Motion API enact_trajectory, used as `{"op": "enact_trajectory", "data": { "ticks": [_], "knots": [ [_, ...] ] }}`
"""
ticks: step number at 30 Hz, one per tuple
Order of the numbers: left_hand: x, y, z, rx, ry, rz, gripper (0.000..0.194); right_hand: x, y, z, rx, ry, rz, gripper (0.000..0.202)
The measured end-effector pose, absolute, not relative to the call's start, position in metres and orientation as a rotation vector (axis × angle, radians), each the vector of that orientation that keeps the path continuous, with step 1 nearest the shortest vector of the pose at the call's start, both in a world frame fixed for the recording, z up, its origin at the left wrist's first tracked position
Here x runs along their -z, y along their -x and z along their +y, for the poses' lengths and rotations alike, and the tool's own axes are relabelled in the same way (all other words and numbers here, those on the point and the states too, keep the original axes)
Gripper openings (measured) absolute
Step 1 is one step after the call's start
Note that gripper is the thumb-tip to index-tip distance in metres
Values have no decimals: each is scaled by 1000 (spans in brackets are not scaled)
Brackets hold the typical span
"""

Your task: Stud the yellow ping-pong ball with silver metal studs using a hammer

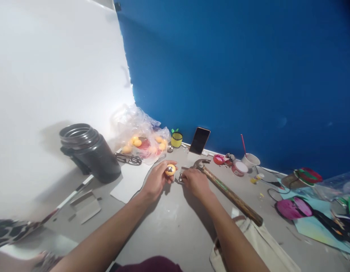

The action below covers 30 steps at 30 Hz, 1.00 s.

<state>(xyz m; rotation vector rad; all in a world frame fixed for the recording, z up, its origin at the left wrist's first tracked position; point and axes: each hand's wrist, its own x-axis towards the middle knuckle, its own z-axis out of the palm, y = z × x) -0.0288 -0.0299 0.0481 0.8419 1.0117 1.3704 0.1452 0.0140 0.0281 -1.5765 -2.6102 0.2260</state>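
In the head view, my left hand (157, 179) is closed around a small orange-yellow ball (170, 172) with a shiny silver patch on top. Just right of it, my right hand (196, 182) is low over the table, its fingers bent at a small shiny metal piece (180, 178). That piece's kind is too small to make out, and the right fingertips are partly hidden. Beyond the right hand lies a claw hammer (227, 189) with a wooden handle, its head close to the knuckles. A white sheet of paper (126, 185) lies left of my left hand.
A dark thermos (92, 155) stands at left beside folded glasses (129, 159). Behind are a plastic bag (141, 132) with several orange balls, a yellow pot (176, 139) and a leaning phone (200, 140). At right are a paper cup (250, 160), scissors (330, 224) and cream cloth (256, 241).
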Motion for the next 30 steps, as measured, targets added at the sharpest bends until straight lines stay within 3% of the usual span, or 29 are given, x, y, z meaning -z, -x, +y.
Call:
{"op": "enact_trajectory", "data": {
  "ticks": [11, 18, 21, 25, 30],
  "knots": [
    [-47, 30, -30, -1379, -778, 967, 53, -21, -153, 21, -410, 1472, -2437, 14],
    [-53, 28, -32, -1405, -796, 920, 46, -17, -154, 25, -1040, 1180, -1933, 16],
    [-54, 28, -35, -1338, -899, 984, 54, -20, -156, 26, -1272, 1128, -1626, 21],
    [-58, 27, -39, -1359, -1034, 1122, 59, -21, -160, 29, -1397, 1104, -1345, 30],
    [-63, 26, -40, -1371, -1066, 1099, 46, -16, -160, 33, -1467, 1027, -1138, 39]
  ]
}}
